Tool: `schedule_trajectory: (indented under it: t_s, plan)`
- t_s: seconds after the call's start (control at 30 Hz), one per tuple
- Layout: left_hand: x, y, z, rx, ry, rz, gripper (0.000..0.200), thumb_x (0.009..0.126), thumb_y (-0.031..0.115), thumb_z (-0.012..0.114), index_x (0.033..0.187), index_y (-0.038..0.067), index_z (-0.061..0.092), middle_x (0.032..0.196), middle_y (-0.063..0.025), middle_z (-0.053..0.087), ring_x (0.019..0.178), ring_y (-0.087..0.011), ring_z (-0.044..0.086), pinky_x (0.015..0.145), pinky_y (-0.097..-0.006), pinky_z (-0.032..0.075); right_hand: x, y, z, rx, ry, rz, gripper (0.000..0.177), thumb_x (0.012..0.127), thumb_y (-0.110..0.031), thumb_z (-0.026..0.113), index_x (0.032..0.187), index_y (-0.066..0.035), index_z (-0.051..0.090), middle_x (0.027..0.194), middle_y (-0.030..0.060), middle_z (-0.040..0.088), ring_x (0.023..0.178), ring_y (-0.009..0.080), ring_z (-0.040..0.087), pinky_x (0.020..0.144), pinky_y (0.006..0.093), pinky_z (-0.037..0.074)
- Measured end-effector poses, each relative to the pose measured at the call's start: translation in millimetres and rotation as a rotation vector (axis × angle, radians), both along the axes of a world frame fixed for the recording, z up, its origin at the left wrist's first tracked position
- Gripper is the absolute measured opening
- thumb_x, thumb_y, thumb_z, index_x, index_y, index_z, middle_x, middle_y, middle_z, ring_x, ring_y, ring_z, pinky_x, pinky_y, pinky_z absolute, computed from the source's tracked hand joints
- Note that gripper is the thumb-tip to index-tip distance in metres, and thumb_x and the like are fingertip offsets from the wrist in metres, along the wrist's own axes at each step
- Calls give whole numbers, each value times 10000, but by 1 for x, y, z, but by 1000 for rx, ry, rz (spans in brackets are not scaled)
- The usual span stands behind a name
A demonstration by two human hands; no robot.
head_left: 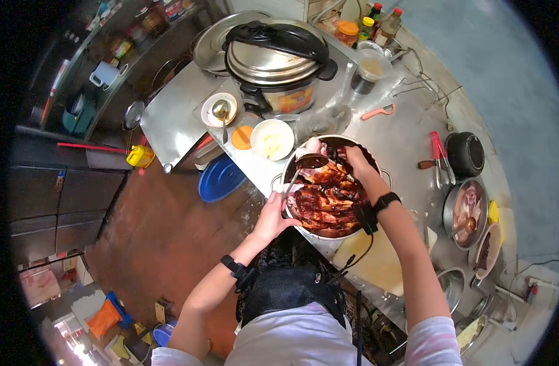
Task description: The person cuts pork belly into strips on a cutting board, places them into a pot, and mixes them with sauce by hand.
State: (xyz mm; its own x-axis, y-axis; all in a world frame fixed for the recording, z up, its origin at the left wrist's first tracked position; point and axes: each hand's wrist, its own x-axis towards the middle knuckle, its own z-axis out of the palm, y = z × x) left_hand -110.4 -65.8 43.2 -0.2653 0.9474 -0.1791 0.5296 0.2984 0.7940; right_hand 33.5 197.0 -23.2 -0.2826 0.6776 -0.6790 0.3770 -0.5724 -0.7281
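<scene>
a wide pot [328,236] stood at the near edge of the tabletop [407,146], right in front of the person, probably so that both arms could reach into it without stretching. it held large pieces of meat [325,204] coated in dark, glossy sauce, with paler patches toward its left side. the left hand [270,219] was at the pot's near-left rim, thumb spread along the edge, seemingly to steady it from outside while the other hand worked within. the fingers lay close to the handle of a ladle [311,161], whose bowl sat over the meat inside the pot; whether that grip was closed on the handle, on the rim or on both, i could not tell. the right hand [357,165] reached over the pot's right side, its fingers down among the meat at the far right; they were partly hidden, so i could not tell whether that grip was open or closed on a piece. a white bowl [290,131] with pale bits in it stood just beyond the pot to the left, likely there for easy reach. a cutting board [368,262] lay just to the near right of the pot, and a pair of red-handled tongs [438,155] rested well to the pot's right, perhaps set aside because bare fingers were in use.
</scene>
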Motion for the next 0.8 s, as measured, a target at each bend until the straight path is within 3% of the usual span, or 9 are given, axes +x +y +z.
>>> schedule_trajectory:
  t_s: [0.07, 0.27, 0.33, 0.43, 0.47, 0.53, 0.57, 0.6, 0.8]
  plan:
    - [0, 0, -3, 44, -12, 0, 710, 496, 185, 869, 1071, -3, 496, 830, -109, 426, 778, -285, 474, 702, -375, 429, -20, -19, 54, -283, 161, -143, 237, 938, -202, 414, 975, -66, 605, 883, 28, 618, 768, 143, 546, 672, 303, 467]
    - [1, -2, -9, 14, 12, 5, 727, 485, 178, 874, 1093, 16, 510, 819, -100, 416, 763, -278, 473, 694, -371, 432, -5, -36, 68, -336, 275, 21, 217, 930, -182, 448, 1010, -71, 616, 934, 36, 626, 841, 134, 599, 697, 278, 526]
    - [1, 0, -3, 34, 23, 7, 722, 473, 178, 878, 1076, 19, 513, 802, -87, 405, 739, -263, 462, 678, -366, 429, 8, -52, 85, -236, 327, 48, 226, 911, -154, 486, 1063, -21, 586, 992, 74, 632, 815, 168, 626, 722, 310, 538]
    - [1, -1, -8, 71, 26, 10, 724, 467, 180, 880, 1073, 21, 518, 790, -76, 404, 724, -249, 452, 666, -359, 425, 17, -86, 111, 219, 189, 339, 244, 896, -155, 543, 1074, 7, 584, 1046, 70, 628, 924, 141, 567, 842, 299, 443]
    - [1, -1, -10, 91, 27, 9, 722, 466, 181, 880, 1071, 20, 519, 786, -74, 404, 724, -246, 451, 664, -358, 424, 25, -94, 80, 277, 192, 338, 241, 860, -124, 575, 1061, 9, 582, 1045, 89, 632, 954, 202, 572, 869, 332, 430]
    - [1, -1, -11, 47, 29, 11, 720, 463, 179, 880, 1067, 21, 523, 776, -69, 405, 721, -238, 446, 659, -354, 422, 31, -110, 78, 686, 111, 637, 294, 806, -94, 597, 1084, -3, 567, 1065, 134, 612, 978, 281, 569, 892, 356, 426]
    - [0, -1, -11, 62, 27, 11, 720, 460, 180, 881, 1065, 19, 525, 771, -67, 405, 719, -237, 443, 656, -352, 421, 35, -123, 88, 841, 10, 661, 342, 792, -65, 610, 1127, -16, 564, 1162, 175, 546, 1116, 320, 483, 981, 377, 352]
    - [0, 0, -10, 76, 24, 12, 721, 457, 181, 882, 1063, 18, 527, 766, -66, 406, 717, -236, 440, 653, -351, 419, 32, -129, 82, 877, 114, 631, 410, 774, -64, 616, 1174, -23, 533, 1232, 176, 501, 1178, 346, 421, 1029, 411, 299]
    - [1, 1, -9, 123, 43, -8, 739, 450, 183, 883, 1079, 18, 532, 757, -63, 405, 722, -233, 435, 649, -352, 414, 68, -152, 71, 1036, -109, 884, 520, 768, -123, 621, 1249, -19, 453, 1295, 177, 444, 1213, 351, 391, 1036, 419, 319]
